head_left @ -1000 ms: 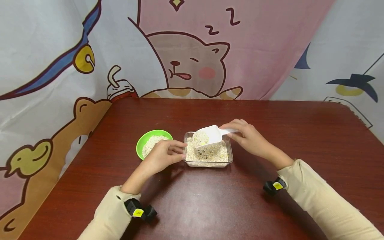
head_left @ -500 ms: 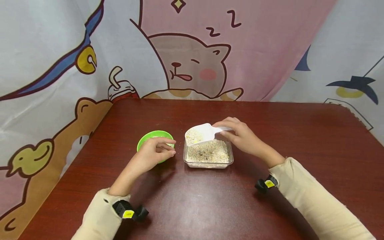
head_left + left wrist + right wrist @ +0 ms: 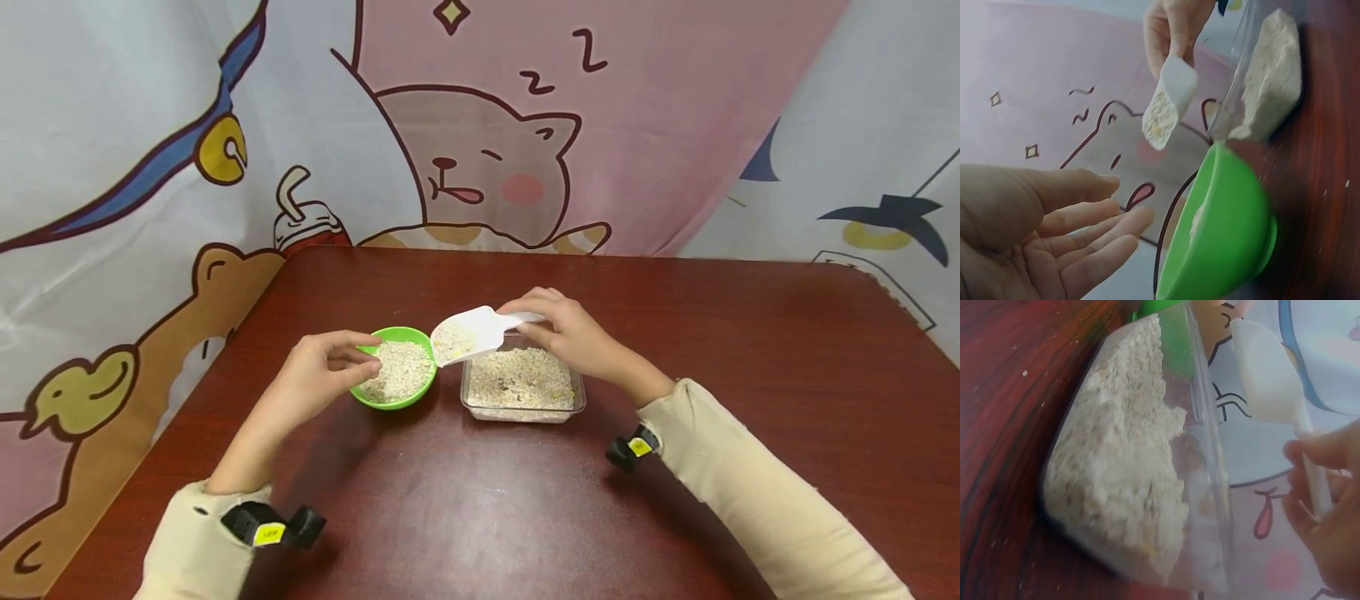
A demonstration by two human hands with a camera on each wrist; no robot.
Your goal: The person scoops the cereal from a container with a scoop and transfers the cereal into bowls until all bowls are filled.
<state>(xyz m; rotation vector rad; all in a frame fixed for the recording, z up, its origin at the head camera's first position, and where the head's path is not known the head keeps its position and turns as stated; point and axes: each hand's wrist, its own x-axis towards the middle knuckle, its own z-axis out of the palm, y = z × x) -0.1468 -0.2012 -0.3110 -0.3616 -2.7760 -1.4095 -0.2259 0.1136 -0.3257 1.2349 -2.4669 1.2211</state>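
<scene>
My right hand pinches the handle of a white scoop, which carries a small heap of oat flakes at its front. The scoop's lip is above the right rim of a green bowl; pale flakes lie inside that bowl. To the bowl's left, my left hand hovers with relaxed, spread fingers and holds nothing. The left wrist view shows it apart from the bowl. A clear rectangular container, filled with oat flakes, stands below and right of the scoop.
The bowl and container stand side by side on a dark red wooden table. A few stray crumbs dot the tabletop. Behind the far table edge hangs a curtain with cartoon animals.
The right hand has carried the loaded scoop leftward from over the container to the bowl's rim. The left hand has left the container's side and moved left past the bowl.
</scene>
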